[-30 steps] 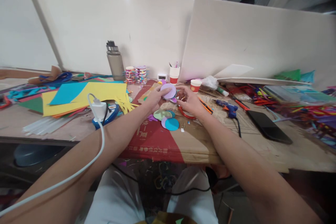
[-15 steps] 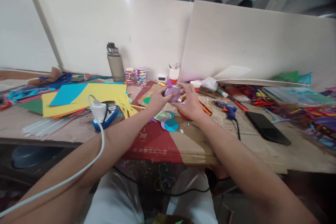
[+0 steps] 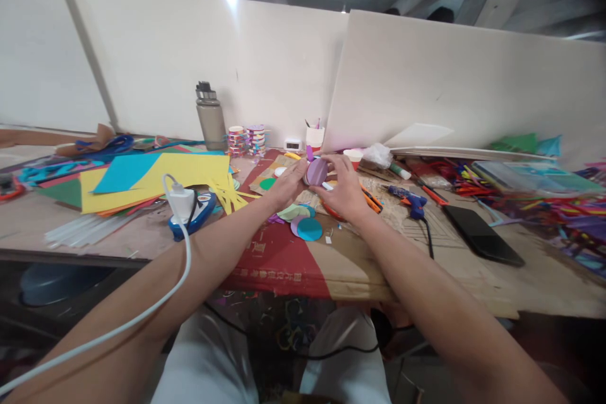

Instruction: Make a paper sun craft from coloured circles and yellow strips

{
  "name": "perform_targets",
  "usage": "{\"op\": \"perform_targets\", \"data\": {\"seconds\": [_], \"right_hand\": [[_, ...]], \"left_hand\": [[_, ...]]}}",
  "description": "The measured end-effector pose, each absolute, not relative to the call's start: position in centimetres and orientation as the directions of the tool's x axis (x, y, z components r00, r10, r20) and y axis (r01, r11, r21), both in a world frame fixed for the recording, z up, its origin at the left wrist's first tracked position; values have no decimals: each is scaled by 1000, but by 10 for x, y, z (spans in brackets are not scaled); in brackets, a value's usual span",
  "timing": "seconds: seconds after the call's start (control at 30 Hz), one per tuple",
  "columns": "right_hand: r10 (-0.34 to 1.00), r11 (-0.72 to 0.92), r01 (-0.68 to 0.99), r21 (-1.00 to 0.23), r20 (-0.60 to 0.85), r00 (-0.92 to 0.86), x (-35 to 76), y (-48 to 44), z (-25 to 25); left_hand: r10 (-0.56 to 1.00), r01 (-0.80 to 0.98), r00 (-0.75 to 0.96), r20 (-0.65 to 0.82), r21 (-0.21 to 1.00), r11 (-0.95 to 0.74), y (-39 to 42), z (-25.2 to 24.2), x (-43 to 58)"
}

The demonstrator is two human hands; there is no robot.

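Between my two hands is a round purple paper disc (image 3: 317, 172) with a narrow purple tab standing up at its top left. My left hand (image 3: 290, 184) pinches the disc at its left edge. Curled around the right side, my right hand (image 3: 345, 184) has its fingertips at the edge; its fingers partly hide that rim. Below the hands lie loose paper circles, among them a blue circle (image 3: 309, 229) and pale green circles (image 3: 292, 212). A green circle (image 3: 267, 184) rests left of my left hand.
A hot glue gun (image 3: 413, 201) and a black phone (image 3: 481, 235) lie to the right. On the left are coloured paper sheets (image 3: 156, 180), glue sticks (image 3: 83, 225) and a blue power strip (image 3: 196, 214) with a white cable crossing my left forearm. A bottle (image 3: 211, 118) stands behind.
The purple disc has tilted and shifted slightly right. My left thumb has moved from the disc's face to its left edge. The view has shifted a little.
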State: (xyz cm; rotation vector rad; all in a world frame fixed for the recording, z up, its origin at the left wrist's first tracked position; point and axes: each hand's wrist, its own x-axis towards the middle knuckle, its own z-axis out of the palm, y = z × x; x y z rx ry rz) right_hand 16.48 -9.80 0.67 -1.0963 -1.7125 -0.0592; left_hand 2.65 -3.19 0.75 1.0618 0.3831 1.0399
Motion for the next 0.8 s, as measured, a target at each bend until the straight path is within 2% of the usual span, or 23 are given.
{"op": "perform_targets", "data": {"seconds": [0.23,0.8], "right_hand": [[635,602,640,-478,773,-20,163,-102,10],[568,628,654,-423,823,-13,164,-98,6]], "left_hand": [[719,-585,596,358,806,84,-37,12,28],[658,-612,617,431,789,58,-29,6,26]]}}
